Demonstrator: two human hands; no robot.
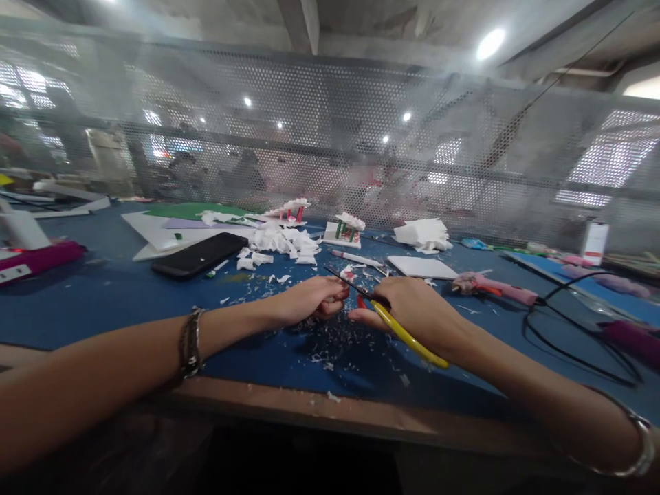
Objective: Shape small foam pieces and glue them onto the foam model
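My right hand (417, 309) grips a pair of scissors (407, 335) with yellow handles and dark blades. The blades point left, to just above the fingers of my left hand (314, 300). That hand is closed, its fingertips pinched together; what they hold is too small to make out. A small white and red scrap (348, 273) shows right beside the blades; I cannot tell whether it is held or lies behind. Many tiny white clippings (330, 357) are strewn on the blue tabletop (247, 354) below both hands.
Behind my hands are torn white pieces (283, 240), a black phone (201, 256), a small model with green posts (344, 229), one with red posts (293, 211), and a white block (423, 267). A pink glue gun (502, 287) with a black cable lies at right. Perforated metal screen (320, 137) stands behind.
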